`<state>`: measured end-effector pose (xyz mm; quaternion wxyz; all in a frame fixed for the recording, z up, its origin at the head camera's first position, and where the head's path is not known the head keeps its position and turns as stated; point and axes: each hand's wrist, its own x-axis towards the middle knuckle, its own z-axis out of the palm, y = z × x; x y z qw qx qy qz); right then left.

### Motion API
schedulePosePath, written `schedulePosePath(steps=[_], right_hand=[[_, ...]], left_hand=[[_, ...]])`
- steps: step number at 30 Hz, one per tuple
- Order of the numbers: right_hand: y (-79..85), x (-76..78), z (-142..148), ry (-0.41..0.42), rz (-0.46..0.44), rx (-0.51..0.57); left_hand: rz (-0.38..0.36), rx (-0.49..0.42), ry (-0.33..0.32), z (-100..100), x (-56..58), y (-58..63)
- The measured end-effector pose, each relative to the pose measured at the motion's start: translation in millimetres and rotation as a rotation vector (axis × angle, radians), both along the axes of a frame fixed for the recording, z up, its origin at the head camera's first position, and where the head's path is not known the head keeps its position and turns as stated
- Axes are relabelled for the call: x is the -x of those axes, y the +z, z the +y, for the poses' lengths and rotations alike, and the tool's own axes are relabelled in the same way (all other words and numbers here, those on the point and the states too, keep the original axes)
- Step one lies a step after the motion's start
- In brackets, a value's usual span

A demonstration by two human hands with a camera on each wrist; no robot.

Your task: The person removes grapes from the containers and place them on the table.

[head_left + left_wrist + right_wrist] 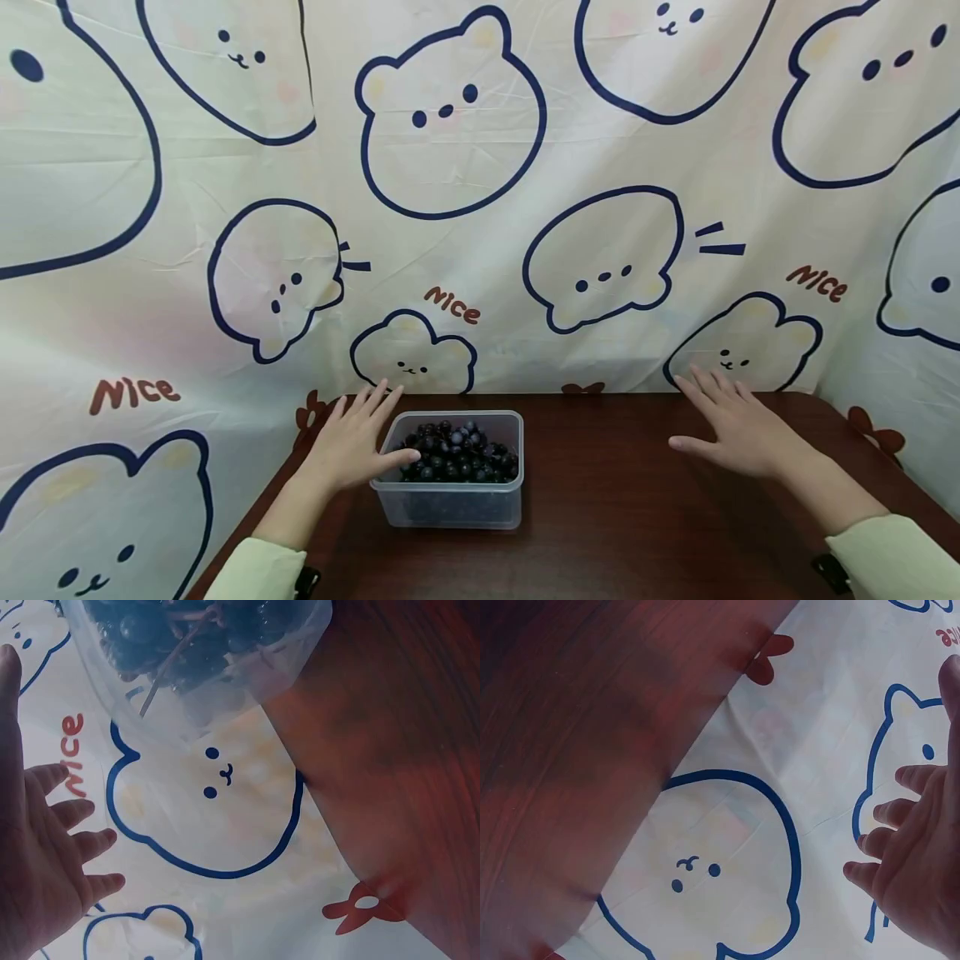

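A clear plastic container (pixel 456 510) stands on the dark wooden table, left of centre in the head view. Inside it lies a heap of dark grapes (pixel 459 454); in the left wrist view the grapes (pixel 172 645) show stems among them. My left hand (pixel 351 446) hovers at the container's left side, fingers spread and straight, its thumb reaching across the near left rim; whether it touches cannot be told. Over the right part of the table my right hand (pixel 738 429) is held with fingers spread, holding nothing and well apart from the container.
The brown table (pixel 600 517) has its back edge against a pale curtain (pixel 480 258) printed with blue-outlined cartoon animals and the word "Nice". The same cloth hangs along the left and right sides.
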<state>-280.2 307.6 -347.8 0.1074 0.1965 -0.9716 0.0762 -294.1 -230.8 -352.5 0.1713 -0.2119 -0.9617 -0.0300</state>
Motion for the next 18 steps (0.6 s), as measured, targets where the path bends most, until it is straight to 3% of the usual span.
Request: schedulePosePath(steps=[8,18], right_hand=[[5.6,-1.9,-6.6,0.004,0.021,0.01],[7.3,-6.2,-19.6,0.051,0.066,0.031]], left_hand=[[0.024,-0.034,-0.009,-2.8,-1.4,4.3],[0.036,-0.059,-0.06,-4.0,-12.6,-3.0]])
